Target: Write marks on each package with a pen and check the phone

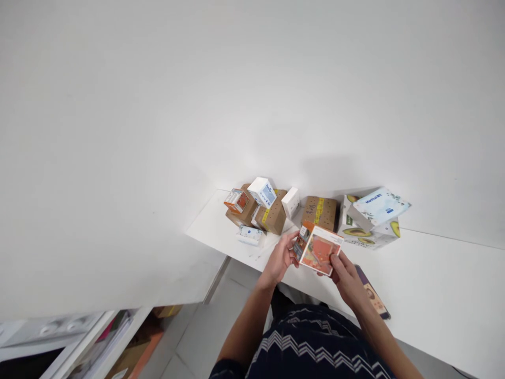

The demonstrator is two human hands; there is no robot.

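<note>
Between my two hands is a small orange and white box (321, 249), raised above the front edge of the white table (434, 279) and tilted so its printed face shows. My left hand (281, 258) grips its left side, fingers against the darker side panel. On the right side, my right hand (346, 272) closes on the box with the thumb on its front face. Just behind it stands a brown cardboard box (320, 210) with yellow tape. A phone (373, 293) in a patterned case lies by my right forearm.
At the left, brown cartons (273, 217) carry a white and blue box (262, 191) and another orange box (236, 201). A tissue pack (250, 235) lies before them; a small white box (291, 202) stands beside them. Rightward, a light blue pack (382, 206) rests on an avocado-print box (355, 234).
</note>
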